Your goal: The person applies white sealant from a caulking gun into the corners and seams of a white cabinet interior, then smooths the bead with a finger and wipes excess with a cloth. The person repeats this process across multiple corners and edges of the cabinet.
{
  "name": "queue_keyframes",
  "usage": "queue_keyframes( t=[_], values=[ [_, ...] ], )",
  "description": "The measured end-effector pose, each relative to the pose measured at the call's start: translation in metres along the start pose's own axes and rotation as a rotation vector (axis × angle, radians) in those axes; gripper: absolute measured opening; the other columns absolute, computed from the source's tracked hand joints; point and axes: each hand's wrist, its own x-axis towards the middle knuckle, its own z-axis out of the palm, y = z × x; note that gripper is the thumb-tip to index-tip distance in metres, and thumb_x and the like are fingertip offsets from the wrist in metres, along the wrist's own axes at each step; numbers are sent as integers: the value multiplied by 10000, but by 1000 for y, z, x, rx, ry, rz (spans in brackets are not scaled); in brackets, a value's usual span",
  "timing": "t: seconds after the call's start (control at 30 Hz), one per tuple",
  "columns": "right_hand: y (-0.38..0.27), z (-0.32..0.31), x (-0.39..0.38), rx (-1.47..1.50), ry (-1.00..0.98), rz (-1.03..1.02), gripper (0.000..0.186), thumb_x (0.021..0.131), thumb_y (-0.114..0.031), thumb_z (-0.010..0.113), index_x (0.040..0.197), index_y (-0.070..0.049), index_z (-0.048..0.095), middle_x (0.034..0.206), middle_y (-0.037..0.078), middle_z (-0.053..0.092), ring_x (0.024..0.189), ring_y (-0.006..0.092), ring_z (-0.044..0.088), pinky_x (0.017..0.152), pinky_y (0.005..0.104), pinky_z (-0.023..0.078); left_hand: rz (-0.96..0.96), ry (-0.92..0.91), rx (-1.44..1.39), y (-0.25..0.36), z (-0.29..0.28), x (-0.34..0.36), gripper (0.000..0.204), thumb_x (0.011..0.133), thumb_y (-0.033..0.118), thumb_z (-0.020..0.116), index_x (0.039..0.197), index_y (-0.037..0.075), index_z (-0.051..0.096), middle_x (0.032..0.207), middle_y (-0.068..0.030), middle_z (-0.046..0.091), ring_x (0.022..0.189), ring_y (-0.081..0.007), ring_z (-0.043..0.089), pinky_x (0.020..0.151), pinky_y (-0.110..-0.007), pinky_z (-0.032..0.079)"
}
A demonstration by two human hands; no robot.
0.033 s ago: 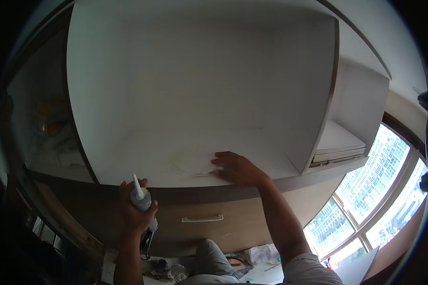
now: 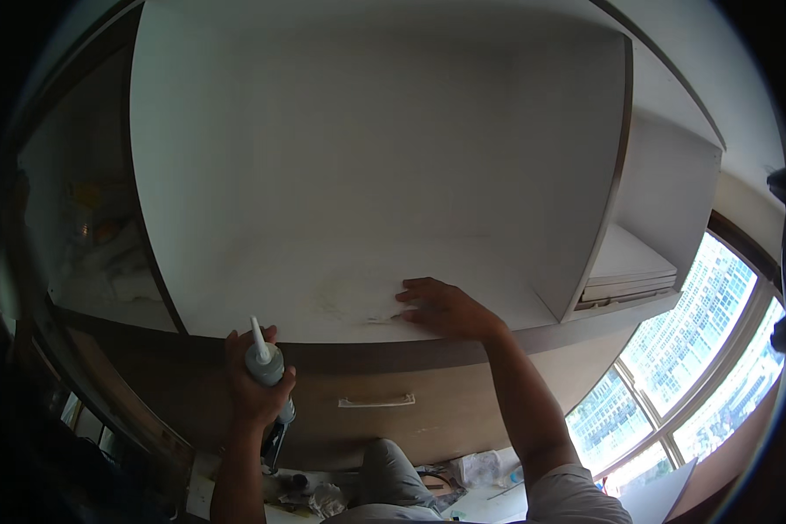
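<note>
My left hand (image 2: 258, 393) is wrapped round a caulking gun (image 2: 276, 437) just in front of the cabinet's front edge. The grey sealant tube (image 2: 265, 365) in it stands tilted, its white nozzle (image 2: 259, 336) pointing up. Inside the white open compartment, my right hand (image 2: 445, 310) is low over the shelf floor (image 2: 271, 301), palm down with fingers apart. By its fingertips lies a small whitish scrap (image 2: 380, 320), too small to make out; whether the fingers touch it is unclear. A faint yellowish smudge (image 2: 327, 301) marks the shelf to the left of this hand.
Below the shelf is a brown drawer front with a pale handle (image 2: 375, 403). Stacked white boards (image 2: 629, 271) fill a side compartment at right, near a window (image 2: 690, 349). A dim compartment (image 2: 96, 244) at left holds bundled things. Plastic bags (image 2: 480, 469) and clutter lie below.
The whole picture has shifted slightly, so things sit a little further right. Both hands keep nearly the same places relative to the cabinet, the left still round the caulking gun.
</note>
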Motion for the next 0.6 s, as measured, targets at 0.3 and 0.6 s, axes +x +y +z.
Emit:
queue_keyframes(
  t=[0.3, 0.6],
  values=[
    [-67, 34, 71, -420, -100, 148, 807, 972, -715, 533, 1573, -181, 465, 1604, 205, 406, 1459, 383, 434, 1206, 469, 378, 20, 33, 70, 1, 5, 3, 609, 689, 104, 819, 1242, 65, 568, 1206, -96, 700, 1145, -241, 661, 1242, -493, 186],
    [13, 44, 138, -158, 74, -71, 418, 895, -274, 681, 1267, -81, 678, 1277, 198, 653, 1231, 404, 591, 1059, 466, 495, 131, -13, 272, -2, -6, 10, 578, 664, 129, 808, 1202, 90, 603, 1146, -95, 714, 1139, -284, 657, 1191, -530, 282]
  ],
)
